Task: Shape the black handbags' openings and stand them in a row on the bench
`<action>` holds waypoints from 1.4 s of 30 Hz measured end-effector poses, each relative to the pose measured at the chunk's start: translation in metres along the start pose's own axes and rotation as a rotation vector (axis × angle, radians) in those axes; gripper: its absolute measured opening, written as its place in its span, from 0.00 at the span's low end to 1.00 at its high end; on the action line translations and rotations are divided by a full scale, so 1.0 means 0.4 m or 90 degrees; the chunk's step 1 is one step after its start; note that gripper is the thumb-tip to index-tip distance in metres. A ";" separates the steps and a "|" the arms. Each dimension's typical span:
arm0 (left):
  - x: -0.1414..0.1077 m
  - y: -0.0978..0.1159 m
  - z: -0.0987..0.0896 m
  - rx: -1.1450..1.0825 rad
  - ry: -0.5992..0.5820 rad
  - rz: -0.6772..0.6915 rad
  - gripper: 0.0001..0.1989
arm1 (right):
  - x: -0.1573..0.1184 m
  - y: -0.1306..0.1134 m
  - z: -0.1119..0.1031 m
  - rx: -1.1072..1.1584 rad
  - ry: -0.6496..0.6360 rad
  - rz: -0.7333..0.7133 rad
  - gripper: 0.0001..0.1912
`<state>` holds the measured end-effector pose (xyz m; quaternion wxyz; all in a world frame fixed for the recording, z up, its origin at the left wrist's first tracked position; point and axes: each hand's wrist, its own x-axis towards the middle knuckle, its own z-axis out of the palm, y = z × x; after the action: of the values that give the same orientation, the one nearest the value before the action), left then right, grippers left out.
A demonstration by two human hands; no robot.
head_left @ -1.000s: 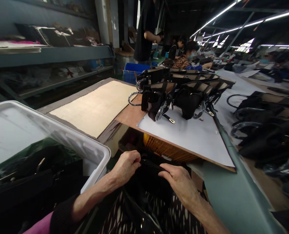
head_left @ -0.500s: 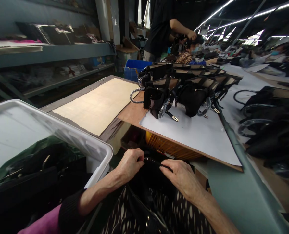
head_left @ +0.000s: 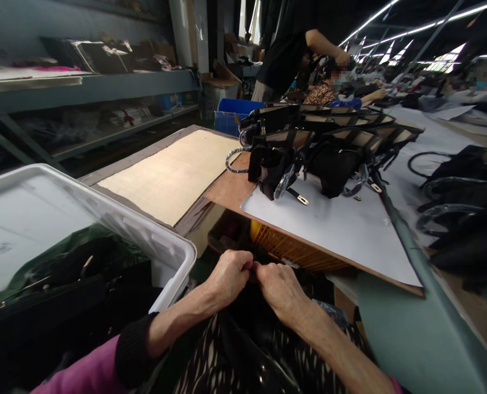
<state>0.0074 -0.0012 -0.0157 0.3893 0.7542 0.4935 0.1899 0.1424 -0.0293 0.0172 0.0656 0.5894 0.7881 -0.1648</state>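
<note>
Across my lap lies a black bag [head_left: 264, 350], dark against my patterned clothing, with small shiny metal bits near its lower part. My left hand [head_left: 232, 276] is closed, its fingertips pinching the bag's upper edge. Right beside it, my right hand [head_left: 282, 287] is closed on the same edge, knuckles up. The fingertips of both hands nearly meet, and the bit of edge between them is mostly hidden.
At left stands a white plastic bin [head_left: 178, 254] with black bags in it. Several black bags [head_left: 334, 164] with wrapped handles sit on the table's white sheet [head_left: 329, 224]. An orange basket [head_left: 293, 249] is underneath. A co-worker [head_left: 282, 54] stands behind.
My right hand has moved left along the bag's edge, up against my left hand. The view has shifted slightly left.
</note>
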 end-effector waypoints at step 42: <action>-0.081 -0.068 -0.137 -0.067 -0.391 -0.124 0.20 | -0.162 0.161 -0.074 0.112 -0.080 0.037 0.10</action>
<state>-0.0596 -0.0024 0.0007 0.5747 0.7044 0.4124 -0.0596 0.2255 -0.0621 0.0525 0.0680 0.6037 0.7477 -0.2680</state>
